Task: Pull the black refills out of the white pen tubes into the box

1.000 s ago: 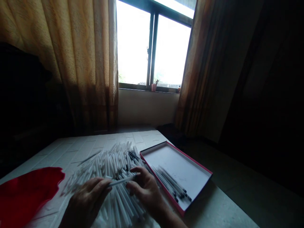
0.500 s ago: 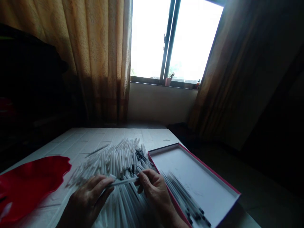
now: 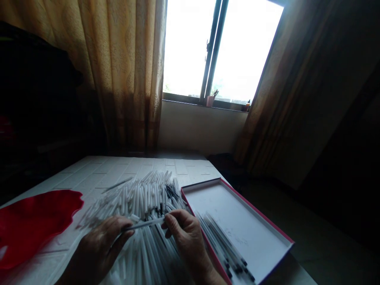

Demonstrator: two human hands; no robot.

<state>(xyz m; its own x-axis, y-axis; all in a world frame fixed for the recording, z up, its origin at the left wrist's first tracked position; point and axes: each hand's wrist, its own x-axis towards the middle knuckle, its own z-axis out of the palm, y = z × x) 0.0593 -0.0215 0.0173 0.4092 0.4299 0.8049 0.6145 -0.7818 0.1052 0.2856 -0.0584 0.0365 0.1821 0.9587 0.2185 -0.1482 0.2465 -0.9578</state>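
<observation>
A slim, translucent pen-like tube (image 3: 147, 224) stretches nearly level between my hands. My left hand (image 3: 102, 239) pinches its left end between thumb and fingers, with a small whitish piece (image 3: 135, 218) showing just above the fingertips; whether it is held too, I cannot tell. Thumb and forefinger of my right hand (image 3: 184, 229) close on the right end. Below and beyond the hands lies a big pile of similar whitish tubes (image 3: 139, 196), some with dark ends. Nearer me, more long clear tubes (image 3: 145, 253) fan out under the held one.
To the right a shallow white tray (image 3: 231, 206) with red sides holds several dark-tipped tubes (image 3: 225, 245). A red wavy-edged dish or sheet (image 3: 38, 225) occupies the left of the white brick-patterned table (image 3: 97, 168). Behind stand curtains (image 3: 127, 71) and a window with a pink cup (image 3: 210, 101) on its sill.
Both hands and the tube between them appear slightly further left, as does the table scene with the camera's shift. The left fingertips sit a little further apart from the whitish piece.
</observation>
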